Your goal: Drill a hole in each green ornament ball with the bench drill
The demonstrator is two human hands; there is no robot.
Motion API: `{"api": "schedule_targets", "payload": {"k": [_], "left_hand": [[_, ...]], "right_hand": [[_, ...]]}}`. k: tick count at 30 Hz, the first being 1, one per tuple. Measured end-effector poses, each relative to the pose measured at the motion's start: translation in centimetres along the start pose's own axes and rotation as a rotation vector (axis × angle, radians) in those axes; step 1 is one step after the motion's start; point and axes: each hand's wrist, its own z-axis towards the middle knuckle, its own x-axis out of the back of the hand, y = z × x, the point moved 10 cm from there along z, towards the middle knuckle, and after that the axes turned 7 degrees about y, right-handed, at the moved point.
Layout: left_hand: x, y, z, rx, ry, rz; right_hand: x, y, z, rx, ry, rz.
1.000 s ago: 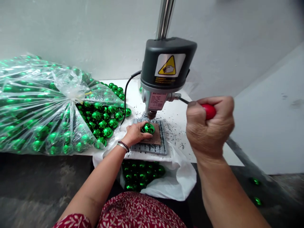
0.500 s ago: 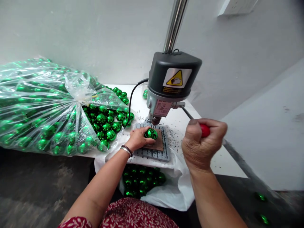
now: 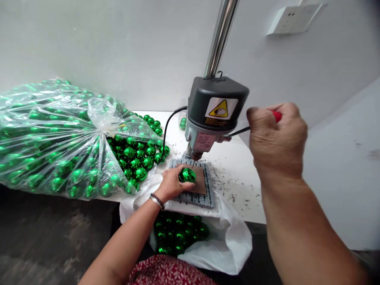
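Observation:
My left hand [image 3: 173, 182] grips a shiny green bauble [image 3: 189, 175] between thumb and fingers. The bauble is over a brown board [image 3: 201, 183] on the slotted grey base [image 3: 210, 198] of a drill press [image 3: 219, 103]. Just above and behind the bauble, the thin drill bit [image 3: 193, 163] points down from the chuck [image 3: 196, 155]; whether they touch I cannot tell. My right hand [image 3: 279, 140] is closed round the red knob [image 3: 277, 116] of the press's feed lever [image 3: 241, 131], which sits raised out to the right.
On the left a tied clear plastic bag [image 3: 103, 122] bulges with green baubles, several loose ones [image 3: 141, 173] beside it. Dark shavings lie on the white table [image 3: 237, 170]. Below the table edge hangs a white sack [image 3: 234, 245] holding more baubles. A power cord [image 3: 166, 126] loops left of the press.
My right hand has swung the lever up and to the right. The bauble has shifted slightly towards me, away from under the bit, still in my left hand.

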Motion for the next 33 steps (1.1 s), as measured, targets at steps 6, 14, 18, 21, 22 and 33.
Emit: {"api": "schedule_targets", "payload": {"k": [6,14,18,21,22,33], "left_hand": [[-0.2,0.0,-5.6,-0.122,-0.414,-0.053],[8.7,-3.8,-0.9,0.045,0.165,0.135],[11.1,-5.4,4.2,0.176,0.195,0.488],[10.0,-6.1,7.1,0.213,0.036,0.576],[9.6,-6.4,7.7,0.219,-0.007,0.596],[7.3,-7.7,8.5,0.13,-0.141,0.607]], "right_hand": [[0.1,1.0,-0.1,-0.081,0.039,-0.017],[0.3,2.0,-0.6,-0.093,0.053,-0.014],[0.5,1.9,-0.8,-0.119,0.061,0.009],[0.5,1.7,-0.9,-0.109,0.044,0.021],[0.5,1.6,-0.9,-0.092,0.042,0.025],[1.0,0.7,-1.5,0.031,0.062,0.042]]}}
